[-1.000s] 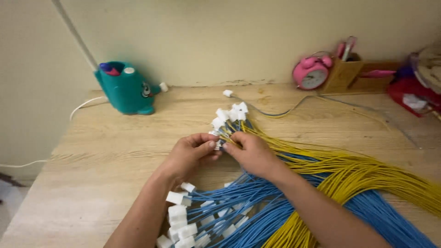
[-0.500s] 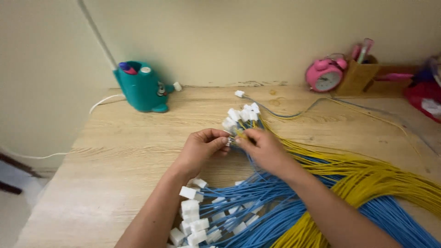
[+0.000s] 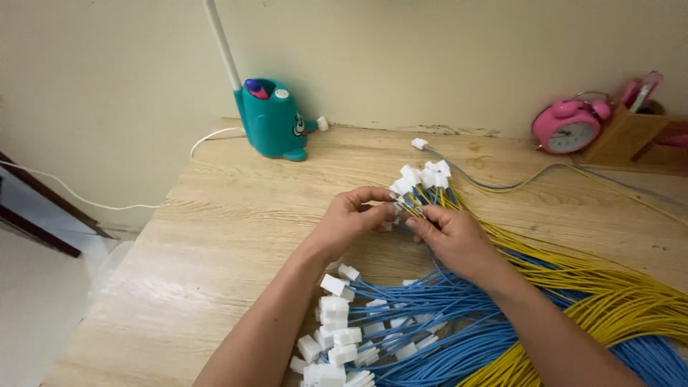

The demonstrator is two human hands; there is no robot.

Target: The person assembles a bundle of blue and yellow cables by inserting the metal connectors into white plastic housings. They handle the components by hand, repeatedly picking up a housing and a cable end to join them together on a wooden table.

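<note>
Both hands' fingers, left (image 3: 351,218) and right (image 3: 451,233), pinched limp, light wires (image 3: 459,208) just behind their small rigid white plugs (image 3: 423,175), probably the firmest hold.

Your wooden table (image 3: 236,236) carrying blue wires (image 3: 444,322) with white connectors (image 3: 333,337), yellow wires (image 3: 609,301), teal lamp base (image 3: 272,120), pink alarm clock (image 3: 570,127) sitting at the back.

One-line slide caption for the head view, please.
Both hands, left hand and right hand, pinch white connectors on yellow and blue wires over a wooden table.
</note>
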